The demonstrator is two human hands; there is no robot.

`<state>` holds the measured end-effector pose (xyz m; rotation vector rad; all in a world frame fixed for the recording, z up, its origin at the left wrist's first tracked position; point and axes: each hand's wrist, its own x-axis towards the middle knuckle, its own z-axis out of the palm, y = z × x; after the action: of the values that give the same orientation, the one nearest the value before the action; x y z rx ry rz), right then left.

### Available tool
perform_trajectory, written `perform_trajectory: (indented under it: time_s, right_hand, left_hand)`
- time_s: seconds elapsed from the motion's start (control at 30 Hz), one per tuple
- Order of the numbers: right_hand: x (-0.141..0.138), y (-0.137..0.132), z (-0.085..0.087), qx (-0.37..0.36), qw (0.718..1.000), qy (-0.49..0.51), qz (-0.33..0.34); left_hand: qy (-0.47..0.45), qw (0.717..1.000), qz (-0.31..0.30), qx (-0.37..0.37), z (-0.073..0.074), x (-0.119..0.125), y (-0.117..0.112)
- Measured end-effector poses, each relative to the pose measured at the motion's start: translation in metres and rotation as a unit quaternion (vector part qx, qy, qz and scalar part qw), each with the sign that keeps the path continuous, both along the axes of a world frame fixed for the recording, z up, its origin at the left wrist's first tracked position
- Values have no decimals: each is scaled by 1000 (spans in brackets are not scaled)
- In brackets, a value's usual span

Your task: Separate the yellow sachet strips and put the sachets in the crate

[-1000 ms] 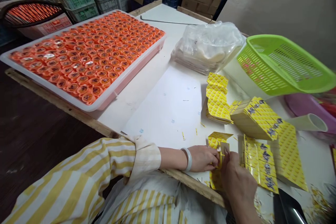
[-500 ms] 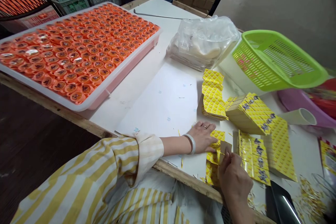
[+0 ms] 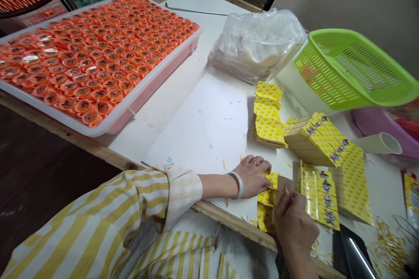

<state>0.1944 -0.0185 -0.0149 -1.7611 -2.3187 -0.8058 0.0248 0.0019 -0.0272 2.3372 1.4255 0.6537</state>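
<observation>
My left hand point(image 3: 252, 176), with a ring and a pale bangle, lies at the table's near edge. Its fingers are bent and closed on a yellow printed card strip point(image 3: 266, 217) folded into sections. My right hand point(image 3: 296, 222) pinches a grey-brown flap point(image 3: 284, 182) of the same strip between thumb and fingers. The right fingertips are partly hidden behind the knuckles. Just right of it lies a flat bundle of yellow cards point(image 3: 319, 192) with dark handwritten-looking marks. Beyond my left hand stands a stack of folded yellow strips point(image 3: 268, 111).
A white tray point(image 3: 127, 117) of orange cups covers the left. Behind are a clear plastic bag point(image 3: 258, 48) and a green basket point(image 3: 356, 69). Yellow card blocks point(image 3: 322, 137), a whitish cup point(image 3: 381, 144), a black object point(image 3: 355, 253) and yellow scraps point(image 3: 389, 242) sit right.
The flap in my right hand stands slightly higher and shows more of its plain side. My left fingers are drawn closer together on the strip. The whole view has shifted slightly.
</observation>
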Motion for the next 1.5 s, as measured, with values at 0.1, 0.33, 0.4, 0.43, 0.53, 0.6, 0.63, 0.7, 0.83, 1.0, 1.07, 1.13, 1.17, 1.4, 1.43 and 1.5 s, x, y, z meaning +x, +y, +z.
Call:
perform_trajectory:
  time_s: [0.1,0.33,0.4,0.43,0.53,0.6,0.63,0.7,0.83,1.0,1.07,1.13,1.17,1.4,1.43,1.5]
  right_hand:
    - [-7,2,7,-31,998,-16,-43]
    - [-17,12,19,-111,990,-71,-40]
    - [-16,15,20,-115,989,-89,-22]
    - [-15,16,19,-119,988,-97,-12]
    - [-13,17,19,-130,985,-114,14]
    - [-14,18,20,-137,982,-125,21]
    - [-16,17,21,-141,981,-131,13]
    - [-20,16,24,-146,979,-144,-14]
    - [-28,9,29,-125,977,-169,-37]
    - [-28,6,30,-136,971,-196,4]
    - [-27,9,32,-171,968,-184,-27]
    - [-24,13,35,-220,962,-148,-68]
    - [-22,15,37,-248,958,-120,-77]
    - [0,9,44,-351,929,112,-40]
    - [1,7,43,-351,926,135,-43]
    - [1,4,42,-353,915,190,-52]
  left_hand:
    - [-3,1000,-12,-1,0,0,1]
    - [-38,999,-32,-14,1,-9,7]
    - [-49,998,-32,-28,1,-11,9]
    - [-53,998,-32,-31,1,-11,10]
    - [-58,997,-30,-33,1,-10,10]
    - [-59,997,-29,-31,1,-9,10]
    - [-59,997,-29,-31,1,-9,10]
    - [-61,997,-28,-32,1,-8,10]
    - [-57,997,-32,-39,2,-10,10]
    - [-31,999,-33,-27,3,-10,10]
    - [-23,999,-31,-16,2,-8,9]
    - [-17,999,-30,-6,2,-6,9]
    - [-14,999,-30,0,2,-5,8]
    - [-2,1000,-26,0,5,-4,6]
    - [0,1000,-28,1,5,-4,6]
    - [3,1000,-30,3,6,-4,5]
